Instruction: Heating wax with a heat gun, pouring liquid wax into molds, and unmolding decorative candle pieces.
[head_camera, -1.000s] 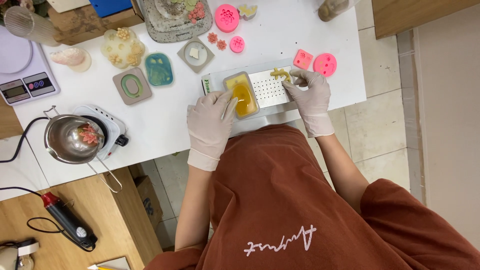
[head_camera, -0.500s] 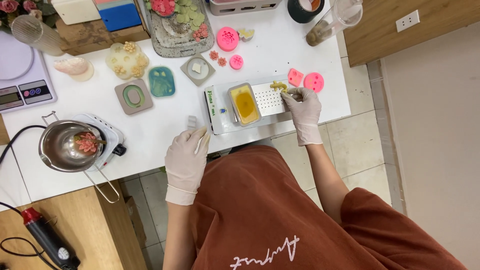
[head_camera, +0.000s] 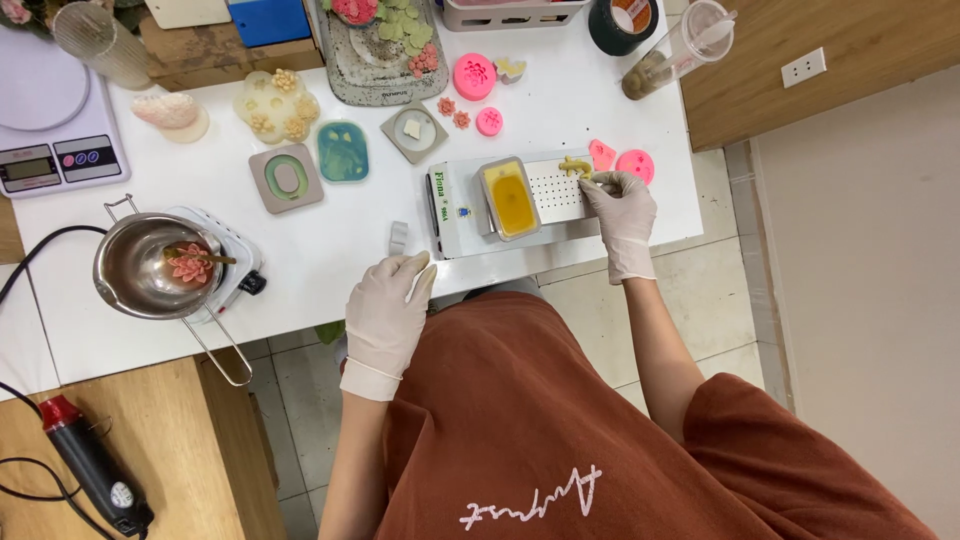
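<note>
Both my hands wear white gloves. My right hand (head_camera: 622, 205) pinches a small yellow-green wax piece (head_camera: 574, 166) at the far right end of a white perforated plate (head_camera: 560, 190). A rectangular metal tin of amber liquid (head_camera: 510, 198) sits on the left part of that plate. My left hand (head_camera: 388, 310) hangs at the near table edge, fingers loosely apart, holding nothing. A small grey block (head_camera: 398, 237) lies on the white table (head_camera: 330, 240) just beyond it.
A steel pot with a pink flower shape (head_camera: 150, 265) sits on a small hot plate at left. A digital scale (head_camera: 55, 135), round and square moulds (head_camera: 342, 151), pink moulds (head_camera: 474, 76), a tray of wax flowers (head_camera: 385, 35) and a heat gun (head_camera: 95, 465) surround the work area.
My left hand left the amber tin and drew back to the near table edge. My right hand stayed on the wax piece. The camera view shifted.
</note>
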